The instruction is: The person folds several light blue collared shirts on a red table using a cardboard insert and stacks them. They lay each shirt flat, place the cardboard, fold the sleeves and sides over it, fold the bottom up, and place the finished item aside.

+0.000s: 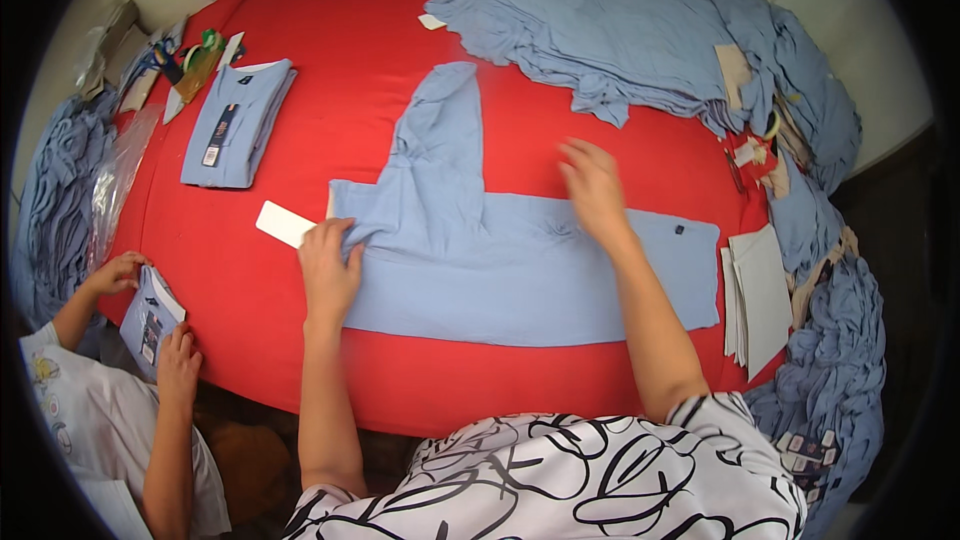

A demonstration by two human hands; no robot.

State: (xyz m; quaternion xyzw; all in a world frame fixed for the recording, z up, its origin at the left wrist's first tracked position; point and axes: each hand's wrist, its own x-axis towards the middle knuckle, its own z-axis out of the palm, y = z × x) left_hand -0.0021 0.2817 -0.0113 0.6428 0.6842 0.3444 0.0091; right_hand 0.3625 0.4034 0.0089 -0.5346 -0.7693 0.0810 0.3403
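A light blue knit shirt [470, 285] lies partly folded before me, its body stretched left to right and a sleeve [440, 120] pointing away. My left hand [330, 268] is at the shirt's left end, fingers and thumb closed on its edge. Beside those fingers, a white card strip [285, 224] sticks out from the shirt. Over the shirt's right half, my right hand [595, 190] is raised with fingers stretched out, holding nothing. A small dark label [679, 230] shows near the right end of the shirt.
At left, a co-worker's hands [178, 360] hold a folded blue shirt [150, 325]. Folded shirts with tags [235, 125] are stacked at the back left. A large pile of blue shirts [600, 35] covers the back right. White boards [757, 290] lie right of my shirt on red cloth [330, 70].
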